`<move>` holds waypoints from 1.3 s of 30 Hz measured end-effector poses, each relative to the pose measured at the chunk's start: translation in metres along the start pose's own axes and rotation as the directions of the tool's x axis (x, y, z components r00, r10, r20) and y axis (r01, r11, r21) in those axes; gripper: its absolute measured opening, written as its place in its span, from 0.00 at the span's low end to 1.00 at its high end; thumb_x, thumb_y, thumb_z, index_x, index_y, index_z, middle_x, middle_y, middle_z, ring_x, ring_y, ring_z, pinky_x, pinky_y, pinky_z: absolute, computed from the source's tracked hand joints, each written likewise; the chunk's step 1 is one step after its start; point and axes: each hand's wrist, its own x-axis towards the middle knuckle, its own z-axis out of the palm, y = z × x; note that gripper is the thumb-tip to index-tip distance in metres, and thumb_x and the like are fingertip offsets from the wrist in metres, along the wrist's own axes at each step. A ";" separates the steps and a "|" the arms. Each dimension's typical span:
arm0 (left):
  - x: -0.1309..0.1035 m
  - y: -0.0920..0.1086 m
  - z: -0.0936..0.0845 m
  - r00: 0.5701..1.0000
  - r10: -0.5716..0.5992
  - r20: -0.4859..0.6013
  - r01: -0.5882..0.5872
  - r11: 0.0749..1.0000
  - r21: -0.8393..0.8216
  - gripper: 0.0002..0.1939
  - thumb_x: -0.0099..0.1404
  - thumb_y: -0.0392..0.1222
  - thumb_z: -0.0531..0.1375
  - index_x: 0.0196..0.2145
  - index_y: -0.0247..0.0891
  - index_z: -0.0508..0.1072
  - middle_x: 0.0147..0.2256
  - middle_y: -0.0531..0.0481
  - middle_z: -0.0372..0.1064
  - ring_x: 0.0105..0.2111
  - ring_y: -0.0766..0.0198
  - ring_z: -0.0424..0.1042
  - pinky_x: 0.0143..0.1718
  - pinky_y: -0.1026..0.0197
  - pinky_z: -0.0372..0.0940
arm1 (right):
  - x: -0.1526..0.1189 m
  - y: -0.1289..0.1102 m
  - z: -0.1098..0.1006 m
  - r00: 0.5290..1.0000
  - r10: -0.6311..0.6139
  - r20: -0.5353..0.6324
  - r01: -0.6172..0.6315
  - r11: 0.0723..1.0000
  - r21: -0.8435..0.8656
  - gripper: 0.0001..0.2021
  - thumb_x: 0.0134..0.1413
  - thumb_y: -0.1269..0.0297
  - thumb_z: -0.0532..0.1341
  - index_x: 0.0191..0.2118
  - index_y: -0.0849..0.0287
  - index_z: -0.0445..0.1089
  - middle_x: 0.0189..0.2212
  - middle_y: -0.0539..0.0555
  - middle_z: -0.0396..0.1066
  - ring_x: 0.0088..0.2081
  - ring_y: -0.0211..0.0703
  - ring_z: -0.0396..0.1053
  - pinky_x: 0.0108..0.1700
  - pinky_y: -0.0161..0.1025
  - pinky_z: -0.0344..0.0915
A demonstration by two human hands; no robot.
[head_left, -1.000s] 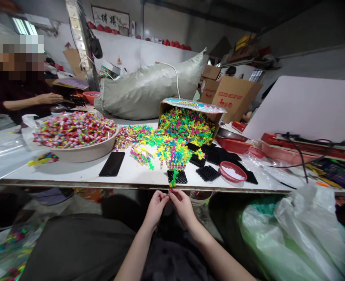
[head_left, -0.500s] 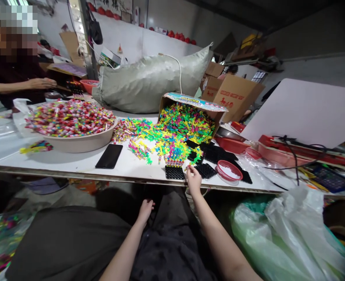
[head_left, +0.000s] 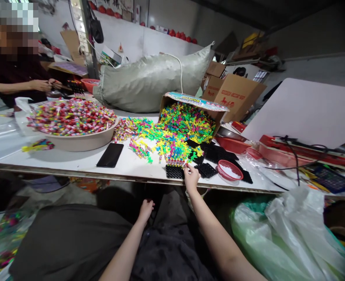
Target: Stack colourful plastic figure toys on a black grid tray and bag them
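Observation:
My right hand [head_left: 192, 178] is at the table's front edge, thumb and fingers pinched at the right end of a row of small printed tubes [head_left: 176, 162]. Something tiny and reddish shows at its fingertips, too small to name. The tubes stand along the far side of a black perforated tray [head_left: 174, 172], whose nearer holes are bare. Beyond them spreads a loose pile of bright plastic toy figures [head_left: 168, 146]. Low over my lap, my left hand [head_left: 145, 210] is curled closed; whatever its fingers may hold is hidden.
A cardboard box [head_left: 190, 121] spills more figures. Left of it stand a basin of colourful tubes [head_left: 81, 142] and a black phone [head_left: 110, 155]. More black trays [head_left: 216, 152] and a red basket [head_left: 230, 170] lie right. A person [head_left: 17, 74] works at far left.
My right hand has shifted slightly left and up, closer to the tube row. My left hand stays over my lap. The co-worker's hands have moved a little.

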 end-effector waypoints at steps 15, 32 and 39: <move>0.004 -0.005 0.001 1.000 0.004 0.013 -0.004 0.999 0.039 0.07 0.58 0.38 0.51 0.34 0.32 0.64 0.27 0.48 0.69 0.23 0.69 0.66 0.29 0.65 0.61 | -0.001 0.005 0.003 0.998 -0.060 0.011 0.061 0.997 -0.053 0.17 0.53 0.56 0.51 0.37 0.61 0.73 0.34 0.56 0.73 0.34 0.44 0.63 0.40 0.40 0.49; 0.006 -0.005 0.003 1.000 0.003 0.029 -0.005 0.997 0.076 0.08 0.59 0.38 0.50 0.35 0.31 0.64 0.31 0.44 0.71 0.26 0.68 0.69 0.30 0.66 0.62 | -0.002 0.007 0.002 0.986 -0.145 0.079 0.154 0.980 -0.124 0.17 0.55 0.58 0.50 0.38 0.59 0.73 0.37 0.56 0.73 0.37 0.45 0.62 0.39 0.39 0.48; 0.009 -0.007 0.004 0.999 0.004 0.043 -0.008 0.995 0.099 0.09 0.59 0.38 0.50 0.35 0.31 0.64 0.30 0.45 0.70 0.24 0.69 0.67 0.29 0.66 0.62 | -0.002 0.005 0.002 0.981 -0.168 0.099 0.181 0.973 -0.142 0.17 0.55 0.58 0.50 0.37 0.60 0.73 0.37 0.56 0.72 0.37 0.46 0.62 0.39 0.39 0.48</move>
